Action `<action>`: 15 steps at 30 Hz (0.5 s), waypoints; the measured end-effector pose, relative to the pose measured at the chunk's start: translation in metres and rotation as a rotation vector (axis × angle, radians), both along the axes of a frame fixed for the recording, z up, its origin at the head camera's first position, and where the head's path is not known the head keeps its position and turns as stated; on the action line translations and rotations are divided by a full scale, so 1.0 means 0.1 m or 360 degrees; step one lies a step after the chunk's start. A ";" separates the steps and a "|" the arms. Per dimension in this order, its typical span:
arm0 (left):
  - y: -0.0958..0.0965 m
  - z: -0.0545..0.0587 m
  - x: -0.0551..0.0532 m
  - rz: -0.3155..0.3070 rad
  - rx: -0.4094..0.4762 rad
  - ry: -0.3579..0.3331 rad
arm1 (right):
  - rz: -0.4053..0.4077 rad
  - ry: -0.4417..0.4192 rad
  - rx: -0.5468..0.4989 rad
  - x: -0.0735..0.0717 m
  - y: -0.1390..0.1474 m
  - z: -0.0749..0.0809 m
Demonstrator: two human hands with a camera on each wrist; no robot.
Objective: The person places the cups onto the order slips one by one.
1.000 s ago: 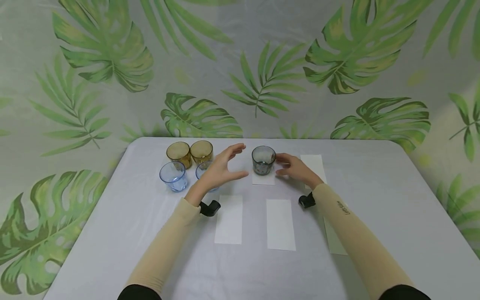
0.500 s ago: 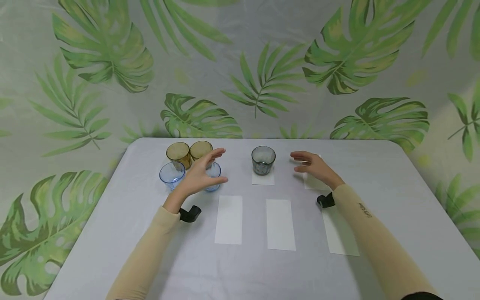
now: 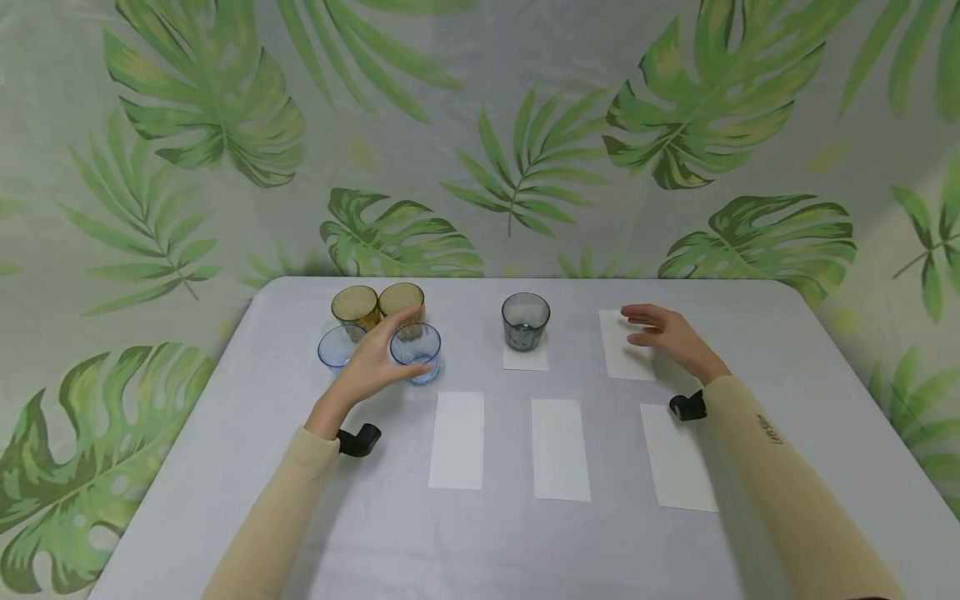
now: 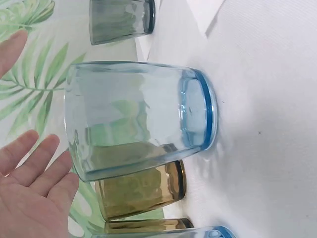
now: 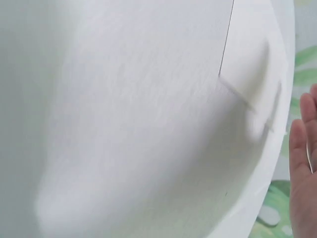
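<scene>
My left hand [image 3: 366,362] is spread around the right-hand blue glass [image 3: 420,337], thumb on the near side and fingers behind. In the left wrist view that blue glass [image 4: 141,116] stands upright on the cloth, and my fingers [image 4: 54,173] lie beside its rim without gripping it. A second blue glass [image 3: 335,343] is partly covered by my left hand. Behind stand two amber glasses [image 3: 354,302]. A grey glass [image 3: 525,321] rests on a white paper strip at the back middle. My right hand [image 3: 673,337], fingers relaxed and holding nothing, hovers over the back right paper strip [image 3: 621,358].
Three more white paper strips lie in a front row: left [image 3: 457,442], middle [image 3: 561,450] and right [image 3: 678,467]. The white-covered table [image 3: 510,550] ends at the back against a leaf-patterned curtain [image 3: 570,50].
My left hand has moved left from near the grey glass to the right-hand blue glass. My right hand has drawn away to the right from the grey glass, which stays put.
</scene>
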State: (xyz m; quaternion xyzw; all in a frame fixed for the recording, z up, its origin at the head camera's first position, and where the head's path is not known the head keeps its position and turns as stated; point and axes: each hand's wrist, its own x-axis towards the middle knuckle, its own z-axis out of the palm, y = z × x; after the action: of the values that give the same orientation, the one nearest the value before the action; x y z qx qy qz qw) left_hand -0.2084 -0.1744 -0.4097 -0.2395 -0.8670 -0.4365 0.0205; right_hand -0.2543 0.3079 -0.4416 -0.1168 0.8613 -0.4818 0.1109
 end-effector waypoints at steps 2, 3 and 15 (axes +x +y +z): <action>-0.01 -0.01 0.00 0.0020 -0.0014 -0.0011 | -0.0033 -0.0014 0.0013 0.01 0.05 0.00; -0.01 -0.02 0.01 0.0030 -0.0021 -0.0020 | -0.0043 -0.0019 0.0018 0.02 0.07 0.00; -0.04 -0.13 0.01 0.0048 -0.0019 0.0035 | -0.0069 -0.0130 -0.0004 0.06 0.17 -0.02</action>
State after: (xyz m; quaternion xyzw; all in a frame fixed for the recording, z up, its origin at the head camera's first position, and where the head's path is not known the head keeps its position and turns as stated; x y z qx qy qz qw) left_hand -0.2074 -0.1789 -0.4230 -0.2312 -0.8729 -0.4282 0.0354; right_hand -0.2487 0.3245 -0.4441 -0.0784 0.8578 -0.4897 0.1353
